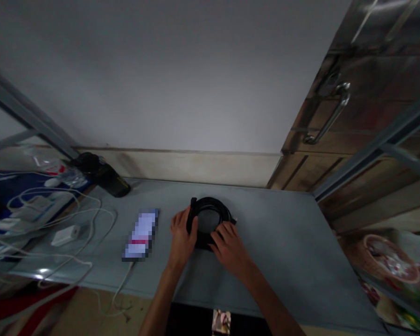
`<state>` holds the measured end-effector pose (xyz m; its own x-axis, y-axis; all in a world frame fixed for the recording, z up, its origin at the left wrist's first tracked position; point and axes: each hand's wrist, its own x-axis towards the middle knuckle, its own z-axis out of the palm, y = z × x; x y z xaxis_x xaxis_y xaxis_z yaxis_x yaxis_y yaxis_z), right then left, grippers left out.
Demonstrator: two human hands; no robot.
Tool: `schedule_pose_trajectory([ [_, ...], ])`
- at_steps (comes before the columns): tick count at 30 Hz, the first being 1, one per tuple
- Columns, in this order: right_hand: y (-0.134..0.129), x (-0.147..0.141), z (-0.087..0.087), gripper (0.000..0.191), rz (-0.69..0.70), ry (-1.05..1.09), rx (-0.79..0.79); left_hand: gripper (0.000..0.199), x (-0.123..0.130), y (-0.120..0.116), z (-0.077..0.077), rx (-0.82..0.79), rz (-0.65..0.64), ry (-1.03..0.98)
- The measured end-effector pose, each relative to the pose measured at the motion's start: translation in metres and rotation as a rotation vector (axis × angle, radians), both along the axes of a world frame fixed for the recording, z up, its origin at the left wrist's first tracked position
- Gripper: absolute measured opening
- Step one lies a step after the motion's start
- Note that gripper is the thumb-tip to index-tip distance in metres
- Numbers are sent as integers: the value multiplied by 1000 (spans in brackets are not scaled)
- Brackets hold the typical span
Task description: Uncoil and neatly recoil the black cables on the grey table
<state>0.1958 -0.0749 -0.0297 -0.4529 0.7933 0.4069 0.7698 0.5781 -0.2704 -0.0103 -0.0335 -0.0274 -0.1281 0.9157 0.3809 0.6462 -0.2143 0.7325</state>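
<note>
A coiled black cable [213, 203] lies on the grey table, its loops forming a ring with an open centre. My left hand [184, 231] is closed round the left side of the coil, thumb on the inner side. On the lower right side of the coil, my right hand [229, 242] grips the loops with bent fingers. A dark connector end [193, 201] sticks up at the coil's upper left, and another end shows at its right edge.
A phone [140, 235] with a white cable lies left of my hands. Further left are a white charger [66, 235], tangled white cables, a power strip, a black bottle [107, 176] and a clear bottle. Metal frame posts flank the grey table [283, 233]; a pink basket [366, 240] stands right.
</note>
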Motion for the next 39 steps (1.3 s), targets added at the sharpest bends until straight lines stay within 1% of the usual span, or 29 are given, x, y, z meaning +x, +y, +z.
schedule_pose_trajectory([
  [2, -3, 0, 0, 34, 5, 17, -24, 51, 0, -6, -8, 22, 13, 27],
  [6, -3, -2, 2, 83, 29, 27, -54, 58, 2, -13, -17, 42, 2, 55],
  [7, -2, -3, 2, 89, 36, 23, -56, 59, 2, -14, -18, 46, -2, 60],
  [8, -2, -5, 2, 91, 40, 18, -56, 59, 1, -15, -18, 49, -8, 67],
  [10, 0, -8, 2, 82, 35, 7, -60, 61, -1, -18, -17, 60, -25, 87],
  [12, 2, -11, 1, 67, 22, -5, -62, 61, -4, -20, -13, 76, -48, 115],
  [13, 3, -13, 1, 60, 18, -13, -63, 59, -6, -22, -11, 83, -81, 143],
  [14, 4, -14, 1, 53, 18, -22, -62, 55, -8, -23, -9, 89, -138, 184],
  [16, 7, -16, 0, 44, 25, -40, -61, 45, -12, -26, -6, 92, -297, 278],
  [18, 8, -15, 0, 39, 25, -57, -64, 36, -17, -29, -2, 84, -448, 358],
  [19, 9, -14, 0, 38, 25, -62, -66, 32, -20, -30, -1, 77, -496, 382],
  [20, 9, -13, 1, 40, 26, -66, -68, 31, -23, -32, 1, 69, -524, 394],
  [21, 9, -10, 3, 43, 31, -67, -70, 39, -26, -34, 3, 60, -547, 410],
  [23, 6, -3, 6, 50, 51, -65, -74, 56, -31, -37, 8, 41, -584, 438],
  [24, 3, 1, 8, 52, 63, -61, -77, 61, -33, -38, 10, 32, -597, 449],
  [25, 1, 5, 9, 53, 74, -56, -80, 61, -35, -38, 13, 24, -610, 458],
  [29, -13, 24, 13, 50, 93, -25, -99, 53, -31, -35, 20, 4, -649, 462],
  [34, -25, 49, 13, 44, 58, 9, -129, 48, -9, -38, 21, 9, -657, 446],
  [39, -43, 79, 11, 39, 32, 34, -150, 56, 17, -54, 18, -2, -663, 436],
])
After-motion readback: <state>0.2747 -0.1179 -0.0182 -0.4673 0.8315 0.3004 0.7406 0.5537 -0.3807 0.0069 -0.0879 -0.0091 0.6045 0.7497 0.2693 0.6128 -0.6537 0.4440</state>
